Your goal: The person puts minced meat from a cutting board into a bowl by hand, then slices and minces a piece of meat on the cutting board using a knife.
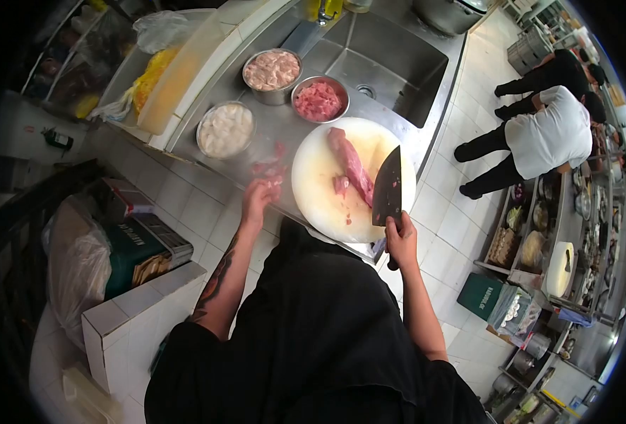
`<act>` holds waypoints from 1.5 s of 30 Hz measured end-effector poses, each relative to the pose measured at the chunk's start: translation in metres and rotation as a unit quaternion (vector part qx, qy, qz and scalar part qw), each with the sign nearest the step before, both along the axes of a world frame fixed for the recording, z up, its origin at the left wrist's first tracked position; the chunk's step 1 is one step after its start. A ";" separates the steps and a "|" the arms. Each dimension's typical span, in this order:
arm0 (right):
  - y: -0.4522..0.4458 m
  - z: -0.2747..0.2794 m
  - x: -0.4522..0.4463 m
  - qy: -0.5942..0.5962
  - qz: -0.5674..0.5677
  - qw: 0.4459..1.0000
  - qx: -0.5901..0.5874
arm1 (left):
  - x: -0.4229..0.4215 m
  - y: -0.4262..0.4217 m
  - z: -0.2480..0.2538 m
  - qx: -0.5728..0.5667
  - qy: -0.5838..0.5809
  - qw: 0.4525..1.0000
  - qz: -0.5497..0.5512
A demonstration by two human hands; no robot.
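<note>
My right hand (402,242) is wrapped round the handle of a broad cleaver (388,189), its blade over the right side of a round white cutting board (313,205). Beside the blade lies a long strip of raw meat (352,166), with a small cut piece (341,185) and tiny bits left of it. My left hand (262,194) is off the board's left edge, at some pink meat scraps (269,169) by the counter edge. Its fingers are blurred, so I cannot tell whether they grip the scraps.
Behind the board stand metal bowls of pale pink meat (272,69), redder meat (318,100) and whitish pieces (226,130). A steel sink (390,63) lies beyond. A plastic bin (179,78) is at left. Two people stand at right, one in a white shirt (549,134).
</note>
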State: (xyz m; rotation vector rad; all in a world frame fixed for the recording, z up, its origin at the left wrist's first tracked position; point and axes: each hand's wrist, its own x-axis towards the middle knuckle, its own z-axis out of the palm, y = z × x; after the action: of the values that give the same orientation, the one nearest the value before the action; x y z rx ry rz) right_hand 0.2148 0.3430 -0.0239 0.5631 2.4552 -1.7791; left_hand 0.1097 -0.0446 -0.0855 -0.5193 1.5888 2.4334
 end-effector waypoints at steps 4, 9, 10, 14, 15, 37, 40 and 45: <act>-0.011 0.004 0.004 -0.035 -0.014 0.999 0.017 | -0.033 -0.002 0.016 -0.386 0.143 0.911 -0.019; -0.014 0.007 0.005 0.002 0.014 0.995 0.094 | -0.061 -0.016 0.007 -0.541 0.278 0.772 -0.184; -0.010 -0.001 0.007 0.025 0.017 0.994 0.105 | -0.063 -0.017 0.010 -0.547 0.277 0.765 -0.196; -0.008 0.012 0.014 0.016 0.004 0.996 0.088 | -0.059 -0.014 0.007 -0.619 0.313 0.699 -0.170; -0.006 0.014 0.015 -0.020 0.001 0.996 0.083 | -0.060 -0.010 0.004 -0.619 0.315 0.699 -0.169; -0.027 0.012 -0.052 0.024 -0.012 0.897 0.442 | -0.082 0.037 0.039 0.161 -0.016 0.980 -0.115; -0.043 0.012 -0.045 0.159 -0.113 0.958 0.210 | -0.081 0.087 0.055 0.244 -0.008 0.948 -0.205; -0.054 0.050 -0.032 0.026 -0.136 0.764 -0.630 | -0.026 0.209 0.125 -0.003 0.138 0.922 -0.362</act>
State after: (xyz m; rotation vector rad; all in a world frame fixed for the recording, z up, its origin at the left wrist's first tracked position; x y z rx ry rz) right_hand 0.1830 0.2892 0.0265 0.6576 0.6782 -2.9164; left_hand 0.0836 0.1648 0.0394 0.3851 1.5126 1.9689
